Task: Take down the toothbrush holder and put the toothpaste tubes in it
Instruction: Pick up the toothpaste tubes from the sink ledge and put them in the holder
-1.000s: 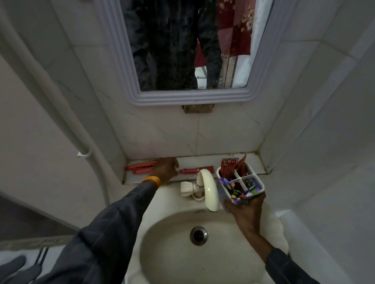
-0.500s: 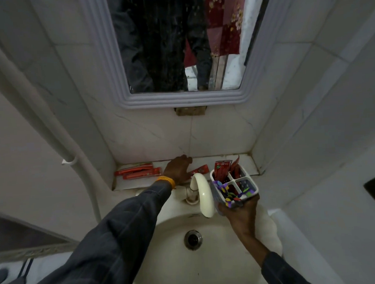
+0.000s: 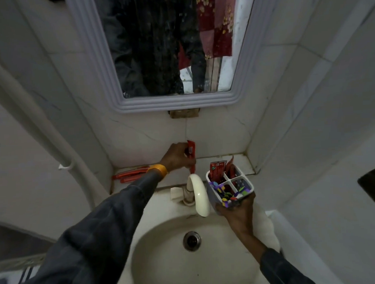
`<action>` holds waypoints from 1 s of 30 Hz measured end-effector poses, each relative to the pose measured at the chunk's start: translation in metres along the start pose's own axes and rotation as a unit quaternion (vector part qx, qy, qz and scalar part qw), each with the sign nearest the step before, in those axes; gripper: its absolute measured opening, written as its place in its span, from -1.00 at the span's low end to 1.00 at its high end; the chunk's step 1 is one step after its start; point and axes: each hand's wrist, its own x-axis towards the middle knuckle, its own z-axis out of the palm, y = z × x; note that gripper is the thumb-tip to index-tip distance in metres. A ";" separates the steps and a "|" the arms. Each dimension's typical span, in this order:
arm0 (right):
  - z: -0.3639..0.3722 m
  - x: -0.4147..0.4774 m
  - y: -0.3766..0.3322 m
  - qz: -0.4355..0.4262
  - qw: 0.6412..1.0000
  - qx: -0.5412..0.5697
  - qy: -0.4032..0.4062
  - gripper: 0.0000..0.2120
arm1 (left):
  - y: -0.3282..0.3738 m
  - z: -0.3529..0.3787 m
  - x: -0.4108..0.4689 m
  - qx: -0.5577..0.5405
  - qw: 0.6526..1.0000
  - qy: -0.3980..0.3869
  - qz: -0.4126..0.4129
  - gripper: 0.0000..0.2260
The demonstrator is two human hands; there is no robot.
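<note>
The left hand (image 3: 176,156) was closed around a red toothpaste tube (image 3: 191,156), held upright above the ledge (image 3: 242,161). The holder (image 3: 229,188) sat just to its right and lower, gripped from below by the right hand (image 3: 238,212), two red tubes already standing in its back compartments, more tubes (image 3: 130,176) lying flat at the ledge's left

A cream washbasin (image 3: 165,268) sits below, its metal drain (image 3: 192,241) near the middle of the bowl. A curved cream faucet (image 3: 200,195) arches over the back rim. Above, a mirror (image 3: 168,47) in a ridged white frame hangs on the tiled wall (image 3: 214,132). A white pipe (image 3: 32,117) runs down the left side.
</note>
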 end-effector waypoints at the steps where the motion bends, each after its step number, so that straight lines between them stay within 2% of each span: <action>1: -0.002 0.000 0.003 -0.007 1.000 -0.007 0.000 0.01 | 0.009 -0.009 -0.004 -0.023 0.999 -0.021 0.017 -0.77; 5: 0.001 0.000 0.001 -0.023 0.999 -0.023 0.007 0.08 | 0.039 -0.025 -0.018 -0.082 0.991 -0.059 0.087 -0.79; 8: 0.009 0.004 -0.007 -0.033 0.999 -0.023 0.008 0.08 | 0.050 -0.013 -0.017 -0.086 0.985 -0.082 0.127 -0.79; 12: 0.012 0.005 -0.014 -0.034 0.999 -0.027 0.009 0.06 | 0.053 0.014 -0.010 0.048 0.981 -0.092 0.165 -0.76; 15: 0.010 0.005 -0.011 -0.024 0.999 -0.032 0.010 -0.13 | 0.046 0.026 -0.007 0.118 0.976 -0.065 0.172 -0.77; 20: 0.008 0.005 -0.004 -0.011 0.999 -0.046 0.014 -0.06 | 0.042 0.035 -0.008 0.204 0.962 -0.001 0.179 -0.77; 25: 0.007 0.003 -0.004 -0.009 0.999 -0.051 0.018 -0.05 | 0.048 0.038 -0.010 0.237 0.954 -0.037 0.179 -0.85; 30: 0.005 0.007 0.004 -0.003 0.997 -0.075 0.010 -0.05 | 0.048 0.036 -0.015 0.263 0.947 -0.017 0.185 -0.90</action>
